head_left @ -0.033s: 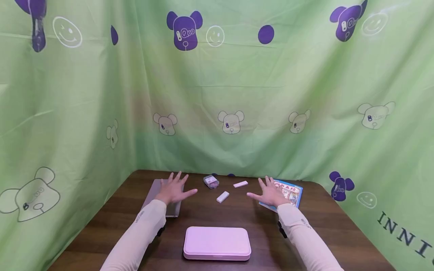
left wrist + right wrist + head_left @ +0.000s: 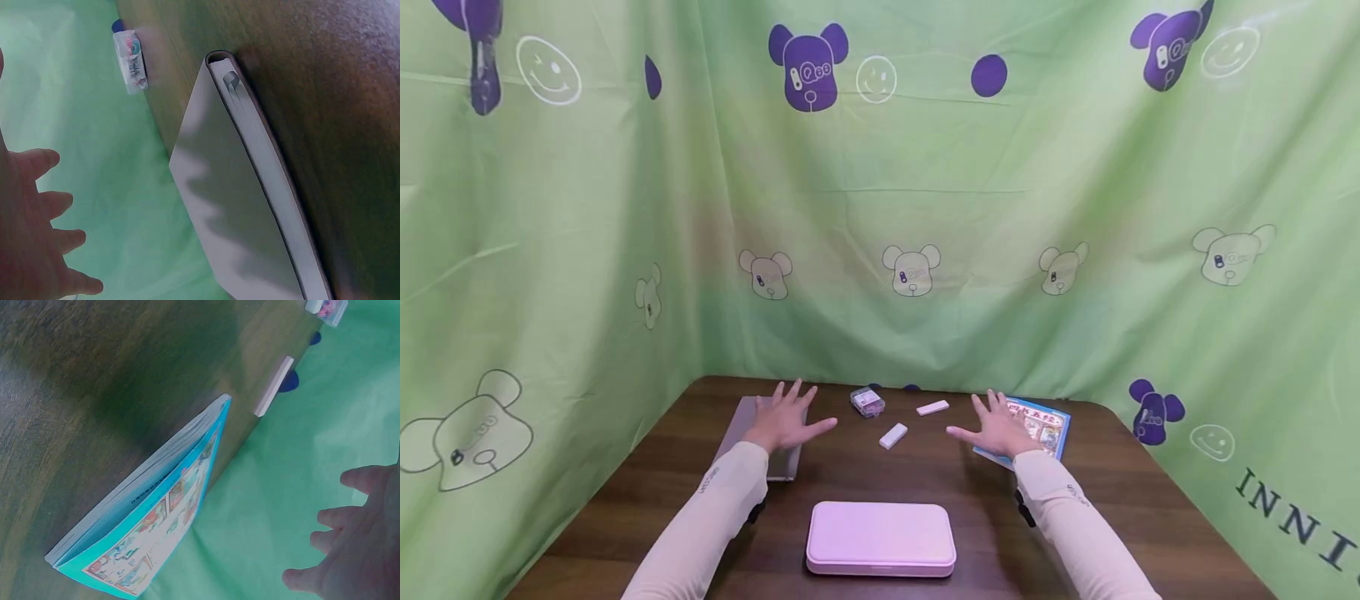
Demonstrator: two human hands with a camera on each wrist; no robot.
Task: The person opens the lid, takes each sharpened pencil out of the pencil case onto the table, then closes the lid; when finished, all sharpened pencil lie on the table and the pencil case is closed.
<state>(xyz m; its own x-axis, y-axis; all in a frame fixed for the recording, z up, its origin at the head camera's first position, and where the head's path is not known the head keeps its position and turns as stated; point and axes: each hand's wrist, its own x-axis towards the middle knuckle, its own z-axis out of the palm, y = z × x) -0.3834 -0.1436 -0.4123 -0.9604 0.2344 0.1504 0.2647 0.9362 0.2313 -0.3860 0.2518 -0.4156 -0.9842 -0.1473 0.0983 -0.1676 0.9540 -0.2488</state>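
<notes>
My left hand (image 2: pixel 786 419) is open with its fingers spread, hovering above a grey closed notebook (image 2: pixel 775 461) at the table's left. The left wrist view shows the left hand (image 2: pixel 31 225) clear of the notebook (image 2: pixel 231 212). Spread flat in the same way, my right hand (image 2: pixel 1000 429) hangs over the left edge of a blue picture book (image 2: pixel 1047 425); in the right wrist view the right hand (image 2: pixel 356 550) is off the picture book (image 2: pixel 162 525). Neither hand holds anything.
On the brown table (image 2: pixel 1150 517), a pink closed case (image 2: pixel 880 537) lies near the front edge. Between the hands lie two white blocks (image 2: pixel 892 436) (image 2: pixel 932 407) and a small clear box (image 2: pixel 867 402). Green patterned cloth (image 2: pixel 880 208) walls three sides.
</notes>
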